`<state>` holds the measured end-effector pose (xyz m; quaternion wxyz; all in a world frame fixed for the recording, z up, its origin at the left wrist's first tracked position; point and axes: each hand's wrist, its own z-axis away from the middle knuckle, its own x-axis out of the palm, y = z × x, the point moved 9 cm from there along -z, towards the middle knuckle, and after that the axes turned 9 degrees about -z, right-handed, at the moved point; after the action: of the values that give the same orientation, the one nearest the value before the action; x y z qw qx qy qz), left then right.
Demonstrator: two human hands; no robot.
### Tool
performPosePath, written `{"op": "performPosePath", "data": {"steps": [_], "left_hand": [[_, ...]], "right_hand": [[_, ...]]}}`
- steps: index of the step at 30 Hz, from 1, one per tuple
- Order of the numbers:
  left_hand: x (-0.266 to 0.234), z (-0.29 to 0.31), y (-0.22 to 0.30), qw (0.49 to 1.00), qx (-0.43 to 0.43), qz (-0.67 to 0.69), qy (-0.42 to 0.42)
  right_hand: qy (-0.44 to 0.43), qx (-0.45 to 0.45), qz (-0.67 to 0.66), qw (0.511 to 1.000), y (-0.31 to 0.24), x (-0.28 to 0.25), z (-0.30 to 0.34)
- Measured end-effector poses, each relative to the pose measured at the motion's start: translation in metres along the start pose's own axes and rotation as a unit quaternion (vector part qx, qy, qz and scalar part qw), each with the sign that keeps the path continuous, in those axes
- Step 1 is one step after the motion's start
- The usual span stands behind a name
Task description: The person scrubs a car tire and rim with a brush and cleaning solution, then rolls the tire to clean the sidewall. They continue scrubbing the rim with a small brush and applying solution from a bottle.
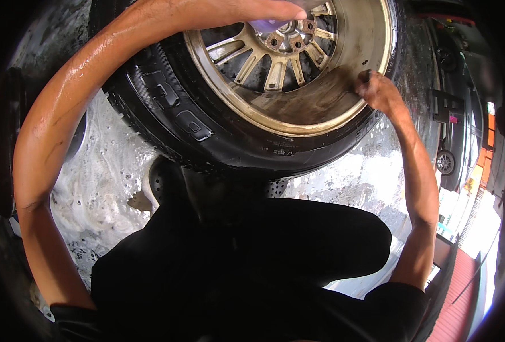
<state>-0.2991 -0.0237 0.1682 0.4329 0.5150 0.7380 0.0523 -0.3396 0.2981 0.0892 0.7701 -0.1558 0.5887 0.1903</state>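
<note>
The pale, wet floor (343, 188) is lying under everything, with suds (101, 171) spreading over its left part; footing there is probably turning slick, so a shifting foot could be sliding. The black treaded tyre (252, 151) is sitting right in front of the person's knees, at the upper middle of the view. Whether it is lying flat or leaning I cannot tell; if it is leaning, a hard push on one edge could be rocking it toward the perforated shoe (156, 181) just beside it. Inside the tyre, the multi-spoke alloy rim (301, 129) is showing its deep barrel, brown with grime and looking wet; grit dragged along that wall could be scratching the finish.

The left hand (266, 10) is reaching over the spokes, thumb extended, partly cut off by the upper edge; something purple (265, 25) is showing beneath it, but whether the hand is gripping it I cannot tell. The right hand (380, 94) is curling narrowly at the rim's right lip, blurred, apparently holding a small dark object (365, 80). Bare wet fingers could be slipping there and scraping knuckles on the lip. The rusty lug holes (274, 42) could be catching skin.
</note>
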Motion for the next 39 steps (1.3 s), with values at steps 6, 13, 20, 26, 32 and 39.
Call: {"op": "performPosePath", "data": {"steps": [6,13,20,26,32,39], "left_hand": [[-0.002,0.005,0.003,0.999,-0.027,-0.007,-0.029],[-0.003,0.003,-0.001,0.993,-0.094,-0.019,-0.064],[-0.016,0.008,0.013,0.996,-0.07,-0.05,-0.016],[-0.021,0.016,-0.002,0.997,-0.067,-0.017,-0.022],[-0.01,0.01,-0.002,0.999,-0.054,-0.003,-0.008],[-0.008,0.007,-0.005,0.999,-0.033,-0.027,-0.008]], "right_hand": [[-0.199,0.124,-0.256,0.938,0.01,0.065,-0.003],[-0.216,0.133,-0.208,0.945,-0.035,0.067,-0.023],[-0.332,0.142,-0.246,0.9,-0.055,0.087,-0.034],[-0.372,0.138,-0.48,0.783,-0.117,0.091,-0.038],[-0.374,0.12,-0.421,0.818,-0.121,0.098,-0.035],[-0.331,0.058,-0.279,0.899,-0.115,0.058,-0.014]]}}
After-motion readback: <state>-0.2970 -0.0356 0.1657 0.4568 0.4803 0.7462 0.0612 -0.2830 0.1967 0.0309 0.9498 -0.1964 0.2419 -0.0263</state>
